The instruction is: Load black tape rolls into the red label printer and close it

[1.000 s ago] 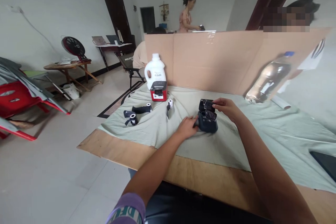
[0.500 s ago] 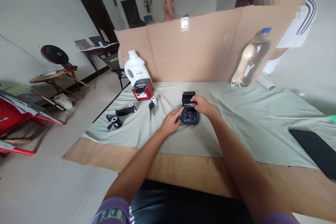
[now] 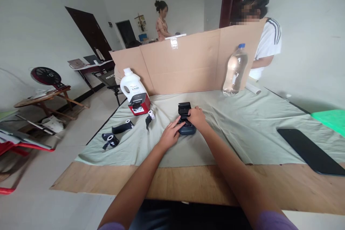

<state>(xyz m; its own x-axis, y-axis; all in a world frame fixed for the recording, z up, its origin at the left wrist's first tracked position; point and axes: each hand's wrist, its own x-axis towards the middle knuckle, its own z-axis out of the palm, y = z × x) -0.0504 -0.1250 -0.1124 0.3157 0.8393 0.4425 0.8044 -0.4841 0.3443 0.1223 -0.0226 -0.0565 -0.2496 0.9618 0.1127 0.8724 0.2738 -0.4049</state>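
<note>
A small dark portable printer (image 3: 188, 130) sits on the cloth with its black lid (image 3: 184, 107) raised, exposing a compartment. My left hand (image 3: 169, 134) rests at its left side, with outstretched fingers touching the compartment's edge and front. Bent and closed, the fingers of my right hand (image 3: 197, 116) are at the right side of the opening, just below the lid; what they pinch is hidden. To the left lie a black roll (image 3: 112, 140), another black roll with a loose strip (image 3: 123, 127), and a smaller white-ended roll (image 3: 151, 115).
A red and black box-shaped device (image 3: 139, 105) stands before a white jug (image 3: 133, 85). Behind is an upright cardboard sheet (image 3: 183, 66), with a clear bottle (image 3: 235, 72) at right. A dark phone (image 3: 309, 151) lies near the right edge. Two people are beyond the cardboard.
My right fingers have gone from pinching a black piece above the compartment to its right side. The left fingers reach further onto the printer. The whole view has shifted.
</note>
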